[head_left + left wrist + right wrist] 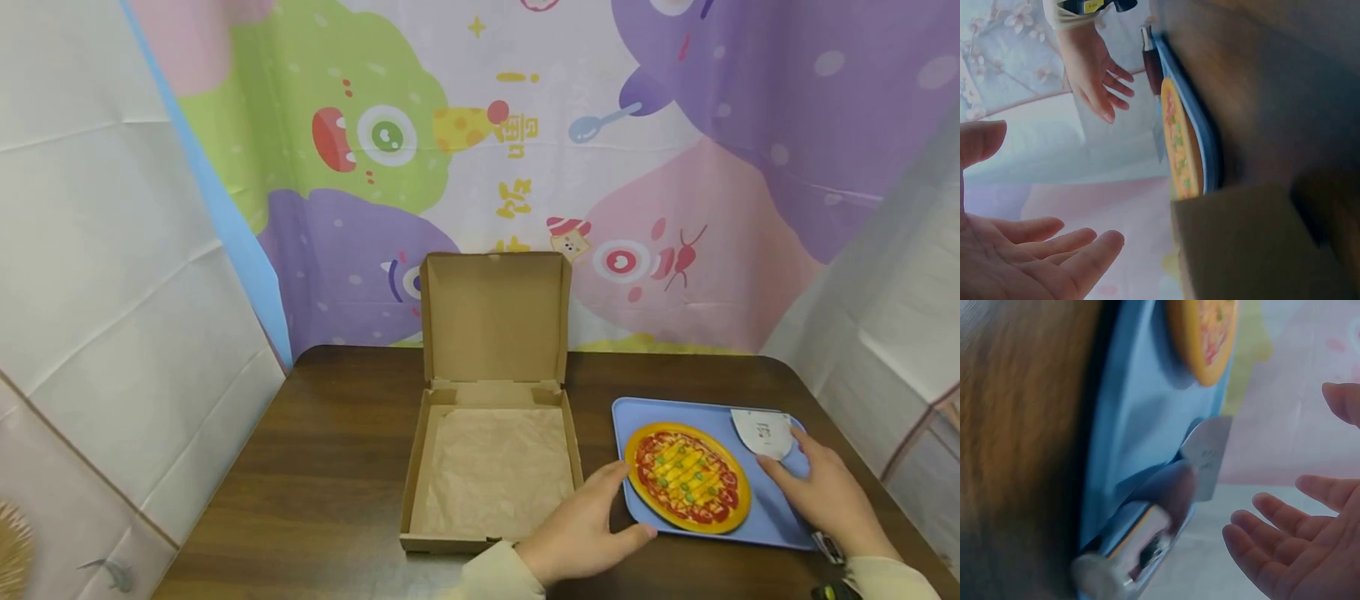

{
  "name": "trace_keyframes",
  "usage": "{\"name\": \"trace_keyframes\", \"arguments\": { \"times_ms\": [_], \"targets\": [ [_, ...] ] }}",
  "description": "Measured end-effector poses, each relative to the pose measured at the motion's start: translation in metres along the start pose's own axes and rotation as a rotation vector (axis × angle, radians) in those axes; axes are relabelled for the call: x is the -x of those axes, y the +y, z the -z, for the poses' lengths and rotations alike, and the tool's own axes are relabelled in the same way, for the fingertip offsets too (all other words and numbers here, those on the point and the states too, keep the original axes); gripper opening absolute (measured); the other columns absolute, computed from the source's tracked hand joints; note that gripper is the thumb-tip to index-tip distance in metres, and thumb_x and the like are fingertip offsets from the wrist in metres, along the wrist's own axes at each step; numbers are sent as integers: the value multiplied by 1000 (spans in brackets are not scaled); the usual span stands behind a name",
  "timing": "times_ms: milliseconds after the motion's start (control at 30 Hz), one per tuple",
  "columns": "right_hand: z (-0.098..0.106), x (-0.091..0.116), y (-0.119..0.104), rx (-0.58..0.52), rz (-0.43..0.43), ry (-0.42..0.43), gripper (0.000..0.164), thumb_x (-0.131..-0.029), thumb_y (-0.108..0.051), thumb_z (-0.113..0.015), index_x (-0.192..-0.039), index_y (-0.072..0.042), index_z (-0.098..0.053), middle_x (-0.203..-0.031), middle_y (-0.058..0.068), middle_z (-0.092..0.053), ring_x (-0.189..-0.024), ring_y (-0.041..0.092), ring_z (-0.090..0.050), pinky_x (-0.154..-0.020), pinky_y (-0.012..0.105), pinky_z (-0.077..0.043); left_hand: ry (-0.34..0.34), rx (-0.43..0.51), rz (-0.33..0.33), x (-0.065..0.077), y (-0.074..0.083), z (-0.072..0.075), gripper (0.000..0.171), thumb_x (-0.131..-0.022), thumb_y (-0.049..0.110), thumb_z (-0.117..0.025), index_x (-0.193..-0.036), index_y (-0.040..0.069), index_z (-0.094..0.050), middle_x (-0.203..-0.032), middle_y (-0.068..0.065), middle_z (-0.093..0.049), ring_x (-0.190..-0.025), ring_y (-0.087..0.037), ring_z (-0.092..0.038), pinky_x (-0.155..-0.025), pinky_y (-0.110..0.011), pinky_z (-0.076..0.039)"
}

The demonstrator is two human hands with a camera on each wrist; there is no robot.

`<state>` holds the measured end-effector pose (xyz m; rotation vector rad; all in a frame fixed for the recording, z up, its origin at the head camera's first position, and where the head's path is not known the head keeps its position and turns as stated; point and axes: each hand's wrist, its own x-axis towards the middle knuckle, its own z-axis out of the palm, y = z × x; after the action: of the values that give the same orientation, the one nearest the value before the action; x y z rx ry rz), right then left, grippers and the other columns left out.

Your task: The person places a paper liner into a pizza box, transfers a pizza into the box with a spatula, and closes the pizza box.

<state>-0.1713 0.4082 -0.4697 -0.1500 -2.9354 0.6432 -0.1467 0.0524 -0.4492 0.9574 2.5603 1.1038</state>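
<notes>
A round pizza [687, 477], orange-rimmed with red, yellow and green topping, lies on a smooth blue tray [774, 518] with a metal server [759, 433], the left hand [585, 527] and right hand [831, 498] near it, both empty, fingers loosely spread.

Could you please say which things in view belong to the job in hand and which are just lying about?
Likely part of the job:
pizza, beside the left hand
metal server, near the right hand
blue tray beneath pizza and server
open cardboard box with brown paper inside

Probably just surroundings:
patterned curtain
wooden table
</notes>
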Motion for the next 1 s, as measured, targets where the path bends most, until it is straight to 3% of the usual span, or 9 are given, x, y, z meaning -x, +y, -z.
{"name": "trace_keyframes", "arguments": {
  "times_ms": [133,367,633,867,1000],
  "targets": [
    [-1,1,9,4,-20,-10,87,-95,-49,-55,-143,18,-28,-129,52,-35,-114,65,-40,-88,73,-37,-37,-8,24,-9,1,-9,80,-95,56,-52,-154,7,-28,-158,-10,-34,-142,-21,-38,-112,-33,-41],
    [-2,-2,20,55,-42,-114,89,-96,-50,-52,-139,23,-27,-127,55,-34,-112,68,-40,-89,73,-39,-15,-38,81,-24,1,-25,82,-92,52,-59,-152,4,-32,-157,-11,-34,-143,-23,-37,-113,-32,-39],
    [-7,-2,28,60,-44,-151,89,-94,-50,-56,-135,26,-30,-124,52,-42,-111,66,-44,-87,70,-42,24,-13,209,-35,-1,-42,82,-88,46,-67,-151,7,-33,-156,-15,-36,-141,-26,-40,-111,-35,-41],
    [-9,-3,34,65,-75,-208,86,-94,-47,-58,-130,27,-35,-120,46,-51,-108,61,-51,-85,66,-45,7,-37,362,-44,3,-54,79,-87,45,-68,-148,4,-40,-154,-13,-39,-137,-27,-46,-110,-34,-43],
    [-10,-2,35,60,-90,-220,80,-94,-43,-60,-127,27,-39,-113,44,-56,-104,59,-55,-83,64,-47,1,-22,409,-49,6,-57,77,-87,43,-68,-146,2,-41,-152,-14,-41,-134,-30,-49,-109,-35,-43]
  ]
}}
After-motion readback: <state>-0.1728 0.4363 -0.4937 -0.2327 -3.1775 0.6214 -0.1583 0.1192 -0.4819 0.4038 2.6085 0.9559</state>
